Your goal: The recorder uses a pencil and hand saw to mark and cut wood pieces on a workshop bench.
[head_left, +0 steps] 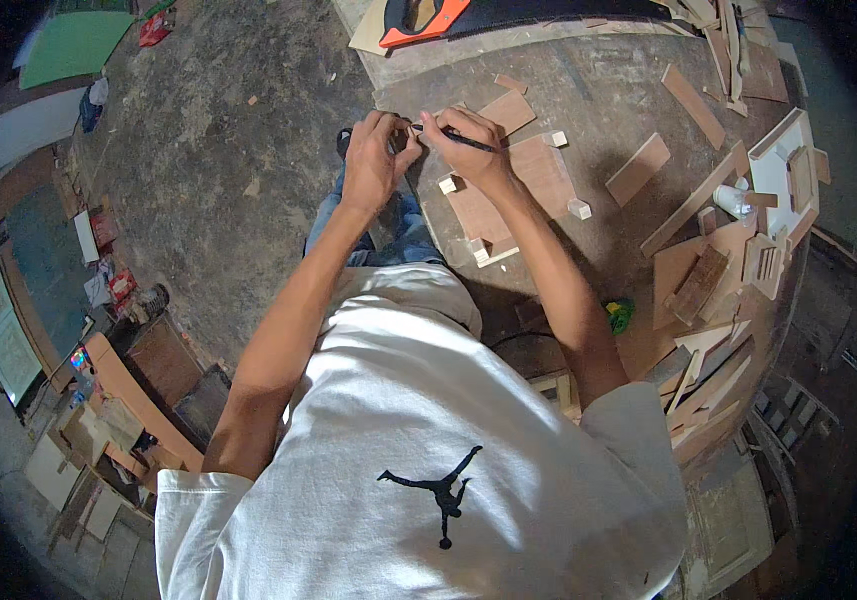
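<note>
My right hand [463, 145] is closed round a thin black pen-like tool [470, 141], its front end close to the fingertips of my left hand [380, 155]. My left fingers are curled together in a pinch at something small between the two hands, too hidden to make out. Just right of and below my hands lies a square plywood panel [530, 175] with small pale wooden blocks [578, 208] at its corners, partly covered by my right forearm. A loose plywood piece [507, 113] lies above it.
An orange-handled handsaw [420, 25] lies at the top. Offcuts [688, 105] and a jumbled pile of wood with a white cup [733, 198] are at the right. A green bundle [618, 315] sits by my right elbow. Stained concrete floor [208, 130] and more clutter [123, 410] are to the left.
</note>
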The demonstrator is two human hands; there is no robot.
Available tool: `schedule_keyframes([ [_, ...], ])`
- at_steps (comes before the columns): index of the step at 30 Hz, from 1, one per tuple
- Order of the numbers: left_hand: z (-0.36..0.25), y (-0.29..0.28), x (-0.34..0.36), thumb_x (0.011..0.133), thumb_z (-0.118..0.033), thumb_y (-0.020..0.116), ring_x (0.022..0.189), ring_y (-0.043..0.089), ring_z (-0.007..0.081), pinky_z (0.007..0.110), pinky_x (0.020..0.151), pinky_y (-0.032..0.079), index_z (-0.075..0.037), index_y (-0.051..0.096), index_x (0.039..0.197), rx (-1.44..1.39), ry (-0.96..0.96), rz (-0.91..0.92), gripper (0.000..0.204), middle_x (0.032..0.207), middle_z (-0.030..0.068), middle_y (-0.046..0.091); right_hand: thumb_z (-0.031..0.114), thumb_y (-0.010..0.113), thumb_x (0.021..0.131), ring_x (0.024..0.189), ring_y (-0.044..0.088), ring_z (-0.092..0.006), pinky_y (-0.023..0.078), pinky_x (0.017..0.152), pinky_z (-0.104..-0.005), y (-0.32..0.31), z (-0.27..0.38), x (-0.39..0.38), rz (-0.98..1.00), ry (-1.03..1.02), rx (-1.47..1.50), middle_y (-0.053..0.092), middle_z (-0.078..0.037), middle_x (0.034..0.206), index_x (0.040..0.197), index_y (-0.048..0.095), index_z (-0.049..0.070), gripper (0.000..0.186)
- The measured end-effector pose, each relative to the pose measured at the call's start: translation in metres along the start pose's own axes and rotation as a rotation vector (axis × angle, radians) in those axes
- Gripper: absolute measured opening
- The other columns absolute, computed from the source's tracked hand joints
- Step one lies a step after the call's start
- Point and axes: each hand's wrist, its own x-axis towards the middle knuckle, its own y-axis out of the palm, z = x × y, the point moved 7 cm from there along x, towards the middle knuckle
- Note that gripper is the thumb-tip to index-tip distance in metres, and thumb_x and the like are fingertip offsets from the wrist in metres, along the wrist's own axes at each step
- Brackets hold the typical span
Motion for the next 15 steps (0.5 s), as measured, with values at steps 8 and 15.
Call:
schedule_keyframes([
  [8, 0.001, 0.0005, 0.0021, 0.075, -0.01, 0.081, 0.096, 0.06, 0.0377, 0.045, 0.086, 0.049, -0.002, 0.066, 0.105, 0.009, -0.014, 0.042, 0.034, 0.104, 0.0155, 0.065, 0.018, 0.076, 0.092, 0.065, 0.065, -0.0291, 0.049, 0.056, -0.0375, 0.0016, -0.0035, -0.001, 0.04, -0.001, -0.023, 0.063, -0.01, 0.073, 0.078, 0.061, 0.005, 0.024],
  [15, -0.0024, -0.0011, 0.0027, 0.075, -0.009, 0.081, 0.095, 0.061, 0.0371, 0.045, 0.086, 0.049, -0.001, 0.067, 0.104, 0.002, -0.006, 0.034, 0.033, 0.102, 0.015, 0.065, 0.02, 0.073, 0.093, 0.067, 0.067, -0.0297, 0.05, 0.057, -0.0386, 0.0021, -0.0075, -0.0017, 0.052, 0.062, -0.053, 0.065, -0.009, 0.075, 0.079, 0.063, 0.007, 0.022],
])
